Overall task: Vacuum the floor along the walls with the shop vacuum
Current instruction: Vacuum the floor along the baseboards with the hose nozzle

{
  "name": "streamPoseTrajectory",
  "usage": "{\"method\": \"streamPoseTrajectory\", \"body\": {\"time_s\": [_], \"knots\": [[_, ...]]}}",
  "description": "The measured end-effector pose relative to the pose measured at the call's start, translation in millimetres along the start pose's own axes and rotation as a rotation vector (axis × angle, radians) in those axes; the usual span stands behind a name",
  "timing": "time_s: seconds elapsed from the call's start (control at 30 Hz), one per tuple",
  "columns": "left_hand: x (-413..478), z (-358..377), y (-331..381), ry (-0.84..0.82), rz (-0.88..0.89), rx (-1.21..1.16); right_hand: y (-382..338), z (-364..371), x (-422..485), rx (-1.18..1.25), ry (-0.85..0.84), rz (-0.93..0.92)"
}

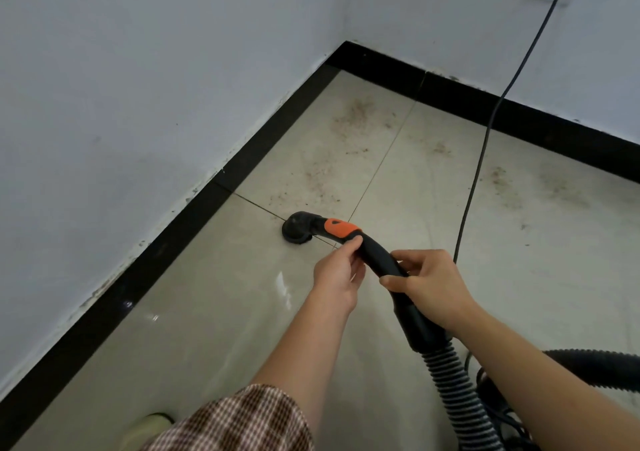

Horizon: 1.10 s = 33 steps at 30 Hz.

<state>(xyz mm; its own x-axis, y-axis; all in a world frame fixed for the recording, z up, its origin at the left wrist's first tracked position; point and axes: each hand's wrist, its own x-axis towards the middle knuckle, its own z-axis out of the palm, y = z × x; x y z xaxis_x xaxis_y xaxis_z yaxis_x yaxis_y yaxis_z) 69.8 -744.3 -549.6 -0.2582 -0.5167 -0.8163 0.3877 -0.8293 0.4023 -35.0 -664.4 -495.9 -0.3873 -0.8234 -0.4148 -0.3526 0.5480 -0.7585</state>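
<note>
both hands grip the black vacuum wand [377,253]: the left hand [337,274] curls round it just behind the orange patch [341,227], the right hand [434,286] wraps it nearer the ribbed hose [450,384]. its round nozzle [297,227] sits on the tile floor [214,329] near the black baseboard [166,242]; brown dirt [353,114] speckles the corner.
</note>
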Motion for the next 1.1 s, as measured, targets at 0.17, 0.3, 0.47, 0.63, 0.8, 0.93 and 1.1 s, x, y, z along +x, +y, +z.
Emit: {"method": "streamPoseTrajectory", "body": {"time_s": [0.17, 0.3, 0.47, 0.63, 0.8, 0.93, 1.1], "knots": [[2.4, -7.7, 10.3, 0.017, -0.006, -0.02, -8.6, 7.5, 3.5, -0.003, -0.005, 0.014], [1.0, -12.5, 19.4, 0.024, -0.006, -0.044, -14.0, 15.1, 6.4, -0.007, 0.002, 0.026], [-0.5, -21.7, 29.5, 0.039, 0.013, -0.064, -22.4, 24.3, 9.6, 0.008, -0.016, 0.009], [-0.4, -34.7, 40.1, 0.061, 0.039, -0.08, -29.4, 36.5, 12.4, 0.014, -0.042, -0.021], [1.6, -47.4, 51.5, 0.086, 0.059, -0.114, -38.8, 52.4, 16.8, 0.004, -0.068, -0.046], [5.4, -58.0, 63.7, 0.101, 0.08, -0.128, -44.7, 66.4, 23.3, -0.011, -0.074, -0.064], [10.9, -68.2, 75.2, 0.126, 0.105, -0.143, -49.0, 82.6, 30.9, -0.058, -0.092, -0.09]]}}
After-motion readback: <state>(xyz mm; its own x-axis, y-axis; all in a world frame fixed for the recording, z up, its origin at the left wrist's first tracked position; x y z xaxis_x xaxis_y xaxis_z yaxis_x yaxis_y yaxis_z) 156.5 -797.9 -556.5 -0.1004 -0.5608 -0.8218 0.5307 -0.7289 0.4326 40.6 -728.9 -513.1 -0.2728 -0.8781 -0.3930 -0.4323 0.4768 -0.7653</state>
